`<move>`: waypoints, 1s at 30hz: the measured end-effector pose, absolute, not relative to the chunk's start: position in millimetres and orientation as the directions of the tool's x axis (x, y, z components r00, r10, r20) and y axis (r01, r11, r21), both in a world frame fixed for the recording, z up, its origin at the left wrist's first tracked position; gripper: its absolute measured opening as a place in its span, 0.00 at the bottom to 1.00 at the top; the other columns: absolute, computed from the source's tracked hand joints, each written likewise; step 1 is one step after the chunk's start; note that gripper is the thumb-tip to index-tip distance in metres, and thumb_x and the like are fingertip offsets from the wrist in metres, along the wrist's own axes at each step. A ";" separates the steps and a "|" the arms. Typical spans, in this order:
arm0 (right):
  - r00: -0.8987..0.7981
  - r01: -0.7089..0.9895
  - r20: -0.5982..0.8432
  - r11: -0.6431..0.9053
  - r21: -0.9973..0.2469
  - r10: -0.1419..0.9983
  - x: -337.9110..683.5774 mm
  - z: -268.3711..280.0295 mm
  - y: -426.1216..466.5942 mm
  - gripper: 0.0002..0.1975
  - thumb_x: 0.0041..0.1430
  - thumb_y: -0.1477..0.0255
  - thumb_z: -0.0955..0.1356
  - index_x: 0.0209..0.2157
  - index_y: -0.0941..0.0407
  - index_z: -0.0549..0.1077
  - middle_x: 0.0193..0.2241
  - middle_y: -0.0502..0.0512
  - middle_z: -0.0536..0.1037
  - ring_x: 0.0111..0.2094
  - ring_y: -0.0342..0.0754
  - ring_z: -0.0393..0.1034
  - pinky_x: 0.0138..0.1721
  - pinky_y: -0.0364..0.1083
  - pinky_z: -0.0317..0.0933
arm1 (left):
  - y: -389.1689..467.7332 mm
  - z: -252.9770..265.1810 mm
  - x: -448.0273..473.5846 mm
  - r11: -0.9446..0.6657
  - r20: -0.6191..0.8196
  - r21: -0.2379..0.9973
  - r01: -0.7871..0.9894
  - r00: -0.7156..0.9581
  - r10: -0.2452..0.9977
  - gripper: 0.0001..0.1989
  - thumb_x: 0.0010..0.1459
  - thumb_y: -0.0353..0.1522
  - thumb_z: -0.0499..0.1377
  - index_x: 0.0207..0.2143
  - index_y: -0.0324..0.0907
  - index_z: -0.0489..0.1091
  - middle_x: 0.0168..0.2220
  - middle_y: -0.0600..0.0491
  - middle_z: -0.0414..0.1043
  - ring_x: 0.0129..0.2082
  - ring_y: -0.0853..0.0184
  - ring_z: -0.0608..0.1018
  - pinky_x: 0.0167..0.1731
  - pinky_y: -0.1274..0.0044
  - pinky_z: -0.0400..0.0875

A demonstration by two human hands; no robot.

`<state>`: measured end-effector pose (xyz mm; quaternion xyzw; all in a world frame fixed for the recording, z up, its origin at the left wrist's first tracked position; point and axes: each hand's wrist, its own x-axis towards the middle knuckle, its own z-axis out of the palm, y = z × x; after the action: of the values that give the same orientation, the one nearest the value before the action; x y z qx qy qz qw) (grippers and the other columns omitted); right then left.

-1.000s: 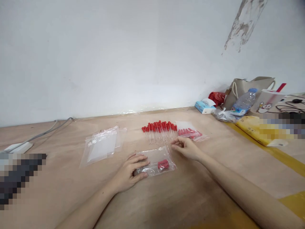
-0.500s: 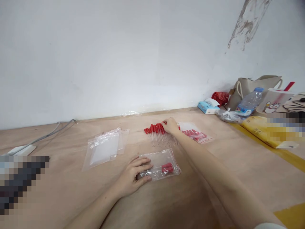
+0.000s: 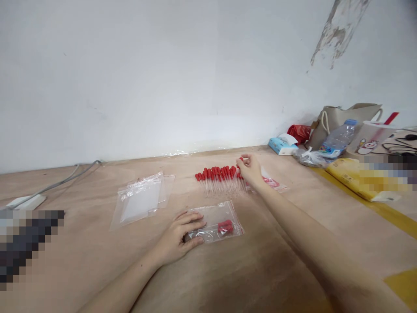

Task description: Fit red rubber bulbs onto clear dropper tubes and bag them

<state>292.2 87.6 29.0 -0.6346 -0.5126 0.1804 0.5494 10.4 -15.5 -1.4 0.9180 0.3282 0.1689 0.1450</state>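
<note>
My right hand (image 3: 251,168) pinches a dropper by its red bulb (image 3: 240,161), lifted a little, with the clear stem slanting down. Below and left of it lies a row of droppers (image 3: 216,174), red bulbs toward the wall and clear tips toward me. My left hand (image 3: 185,232) lies on the left end of a clear zip bag (image 3: 211,213), fingers spread along its top and thumb at its near edge. Inside that bag show a few red bulbs (image 3: 225,226); their stems run toward my left hand, which hides part of them. Behind my right wrist is another bag with red-bulbed droppers (image 3: 272,183), partly covered.
Flat clear zip bags (image 3: 141,200) lie in a pile at the left. Grey cables (image 3: 71,176) run to a white block (image 3: 28,202). Along the right stand a tissue pack (image 3: 282,145), a plastic bottle (image 3: 340,137), a drink cup (image 3: 369,139) and a yellow pack (image 3: 348,176).
My right hand has risen slightly and moved right from the row, now with a dropper in its fingertips. My left hand stays on the bag. The view has shifted slightly.
</note>
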 end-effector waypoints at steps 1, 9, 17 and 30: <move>0.414 0.425 0.327 0.137 -0.895 0.849 299.0 27.3 72.6 0.15 0.54 0.62 0.60 0.41 0.56 0.61 0.25 0.48 0.70 0.21 0.41 0.66 0.23 0.41 0.60 | -15.6 -0.7 10.7 -0.741 0.211 0.377 0.556 0.727 0.653 0.19 0.56 0.40 0.53 0.51 0.50 0.63 0.53 0.51 0.63 0.53 0.62 0.65 0.56 0.60 0.51; 0.418 -0.199 0.085 0.183 -0.963 0.904 313.4 -6.5 -10.0 0.20 0.40 0.59 0.70 0.31 0.55 0.62 0.19 0.44 0.69 0.17 0.38 0.64 0.18 0.39 0.61 | -17.3 4.0 13.5 -0.739 0.179 0.380 0.556 0.739 0.649 0.20 0.56 0.40 0.52 0.52 0.50 0.61 0.53 0.52 0.62 0.54 0.62 0.64 0.57 0.61 0.49; 0.135 -0.097 0.060 0.074 -0.993 0.989 297.5 -16.1 -23.0 0.16 0.44 0.61 0.69 0.30 0.55 0.63 0.24 0.48 0.72 0.26 0.44 0.69 0.31 0.47 0.65 | -20.1 3.8 12.7 -0.721 0.209 0.372 0.585 0.704 0.679 0.26 0.56 0.40 0.52 0.57 0.48 0.53 0.55 0.51 0.60 0.55 0.61 0.63 0.55 0.61 0.52; -0.233 0.750 0.366 0.406 -0.522 0.901 285.5 -13.6 -27.0 0.08 0.54 0.71 0.64 0.32 0.48 0.75 0.42 0.54 0.70 0.45 0.51 0.61 0.45 0.55 0.53 | -17.0 2.5 13.1 -0.736 0.201 0.369 0.567 0.725 0.659 0.24 0.56 0.40 0.53 0.55 0.48 0.56 0.54 0.51 0.62 0.55 0.62 0.63 0.56 0.61 0.50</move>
<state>285.5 -27.0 -13.6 -0.5318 -0.7762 0.1187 0.3171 13.1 -17.0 2.5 0.9177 0.3341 0.1614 0.1421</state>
